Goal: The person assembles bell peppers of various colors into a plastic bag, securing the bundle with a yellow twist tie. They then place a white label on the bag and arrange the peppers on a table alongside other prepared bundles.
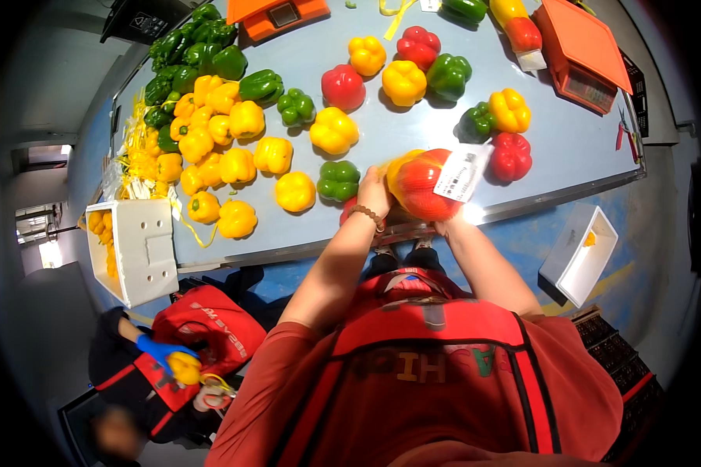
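My left hand [375, 190] wears a beaded bracelet and grips the left end of a net bag of bell peppers [423, 184], over the table's near edge. Red and yellow peppers show through the mesh, and a white printed label [462, 173] hangs at its right end. Beneath the bag is my right hand [448, 222], mostly hidden, so its fingers cannot be made out. Just left of my left hand stands a green bell pepper [338, 181], with a red one partly hidden by the wrist. To the right, a red pepper [511, 156] touches a yellow one [509, 110].
Loose yellow peppers [237, 166] and green peppers [198, 53] crowd the left of the table. A white foam box [146, 248] stands at its left corner. Orange scales [587, 46] and red-handled pliers [620, 131] lie right. A co-worker's blue-gloved hand [165, 352] holds a yellow pepper lower left.
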The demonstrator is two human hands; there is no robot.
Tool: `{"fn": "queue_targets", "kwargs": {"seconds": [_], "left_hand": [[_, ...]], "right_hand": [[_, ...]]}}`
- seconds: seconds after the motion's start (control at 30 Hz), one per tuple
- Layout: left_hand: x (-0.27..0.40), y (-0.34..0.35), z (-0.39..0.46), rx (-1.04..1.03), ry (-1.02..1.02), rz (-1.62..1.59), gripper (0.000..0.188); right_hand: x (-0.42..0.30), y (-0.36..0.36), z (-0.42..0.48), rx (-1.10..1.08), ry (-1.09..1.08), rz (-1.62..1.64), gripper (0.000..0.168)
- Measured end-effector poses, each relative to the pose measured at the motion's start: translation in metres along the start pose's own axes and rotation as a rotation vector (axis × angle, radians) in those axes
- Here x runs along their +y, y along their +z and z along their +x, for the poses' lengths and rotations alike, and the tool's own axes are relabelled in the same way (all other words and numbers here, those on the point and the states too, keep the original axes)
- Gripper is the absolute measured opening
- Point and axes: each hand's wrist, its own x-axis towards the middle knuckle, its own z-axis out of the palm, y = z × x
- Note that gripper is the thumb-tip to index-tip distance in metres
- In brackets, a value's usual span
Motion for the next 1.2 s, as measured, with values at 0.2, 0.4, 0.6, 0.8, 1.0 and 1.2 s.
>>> {"fn": "queue_targets", "kwargs": {"seconds": [0.2,0.4,0.6,0.8,1.0,1.2], "left_hand": [[0.012,0.005,0.008,-0.029,-0.201,-0.77,0.015],[0.103,-0.041,0.046,-0.071,0.256,-0.743,0.021],[0.239,-0.108,-0.001,-0.171,0.637,-0.65,0.018],[0.229,-0.123,-0.036,-0.248,0.978,-0.252,0.009],[0.218,-0.121,-0.012,-0.225,0.888,0.001,0.007],[0.23,-0.121,-0.015,-0.231,1.051,0.509,0.015]], "right_hand": [[-0.016,0.015,-0.02,0.008,0.059,-0.248,0.023],[-0.085,0.09,-0.023,-0.227,-0.441,-0.487,0.033],[-0.162,0.172,-0.08,-0.757,-0.878,-0.752,0.027],[-0.206,0.184,-0.117,-0.79,-1.63,-1.57,0.026],[-0.232,0.191,-0.084,-0.862,-1.594,-1.759,0.022],[-0.255,0.176,-0.082,-0.913,-1.67,-2.063,0.001]]}}
